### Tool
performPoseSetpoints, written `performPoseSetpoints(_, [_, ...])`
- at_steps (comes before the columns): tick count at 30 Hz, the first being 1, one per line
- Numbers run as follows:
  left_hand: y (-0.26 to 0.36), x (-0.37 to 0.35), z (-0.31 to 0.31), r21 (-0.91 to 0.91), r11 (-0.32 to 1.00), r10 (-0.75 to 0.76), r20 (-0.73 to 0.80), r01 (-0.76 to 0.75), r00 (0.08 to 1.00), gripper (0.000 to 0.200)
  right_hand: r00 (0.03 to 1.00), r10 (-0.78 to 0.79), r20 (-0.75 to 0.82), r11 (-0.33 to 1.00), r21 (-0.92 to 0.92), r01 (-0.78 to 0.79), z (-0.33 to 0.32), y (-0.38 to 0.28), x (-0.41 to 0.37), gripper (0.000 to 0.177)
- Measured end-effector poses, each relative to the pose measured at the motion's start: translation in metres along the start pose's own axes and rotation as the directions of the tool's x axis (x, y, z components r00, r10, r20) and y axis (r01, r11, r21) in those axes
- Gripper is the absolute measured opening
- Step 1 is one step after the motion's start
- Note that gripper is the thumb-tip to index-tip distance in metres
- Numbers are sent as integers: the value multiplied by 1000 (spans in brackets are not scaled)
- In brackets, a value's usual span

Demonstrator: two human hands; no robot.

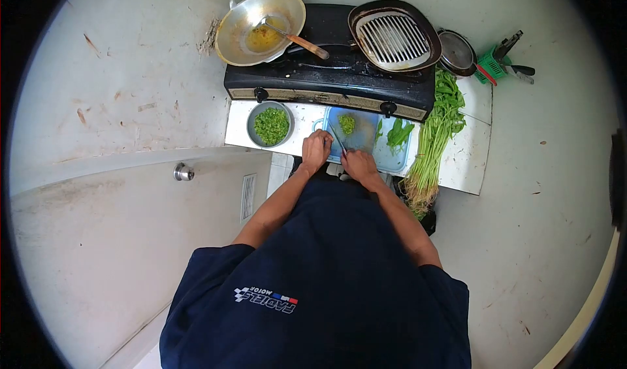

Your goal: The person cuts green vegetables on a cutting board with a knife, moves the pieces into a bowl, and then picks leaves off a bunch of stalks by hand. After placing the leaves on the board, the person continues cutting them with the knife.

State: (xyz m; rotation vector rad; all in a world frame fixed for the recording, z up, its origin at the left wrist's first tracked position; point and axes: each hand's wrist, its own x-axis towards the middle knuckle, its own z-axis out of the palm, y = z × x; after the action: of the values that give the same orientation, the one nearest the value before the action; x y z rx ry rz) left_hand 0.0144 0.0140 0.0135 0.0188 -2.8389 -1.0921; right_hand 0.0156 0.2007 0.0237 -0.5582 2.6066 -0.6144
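My right hand (pixel 359 165) is wrapped round the handle of a knife (pixel 337 136), whose blade points away from me over a blue cutting board (pixel 361 145). Beside the blade, at the board's left edge, my left hand (pixel 317 149) has its fingers curled in. Whether anything is between those fingers is hidden. A small heap of chopped greens (pixel 347 123) lies on the board just past the knife tip. Loose green leaves (pixel 399 134) rest toward the board's right side. To the left stands a grey bowl (pixel 250 132) holding finely chopped greens.
Behind the board is a black gas stove (pixel 326 78) bearing a wok (pixel 228 39) with a wooden-handled utensil (pixel 307 45) and a grill pan (pixel 418 17). At right, long rooted greens (pixel 431 144) overhang the counter. A green basket (pixel 486 65) with utensils and a small pan (pixel 457 52) stand behind.
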Motion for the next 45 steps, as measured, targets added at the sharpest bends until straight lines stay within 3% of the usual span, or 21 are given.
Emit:
performPoseSetpoints(31, [1, -2, 6, -5, 984, -175, 12, 175, 984, 8, 998, -46, 36, 997, -65, 49, 13, 7, 8, 39])
performPoseSetpoints(33, [1, -2, 7, 12, 989, -147, -3, 147, 989, 5, 995, -98, -8, 992, -75, 97, 13, 9, -3, 38])
performPoseSetpoints(36, [-1, -2, 7, 28, 992, -121, -21, 122, 992, 3, 997, -64, 42, 997, -37, 65, 11, 10, -14, 38])
performPoseSetpoints(45, [-1, -4, 6, 46, 998, -48, 16, 47, 999, 7, 998, -43, -54, 998, -44, 41, 19, 5, 2, 43])
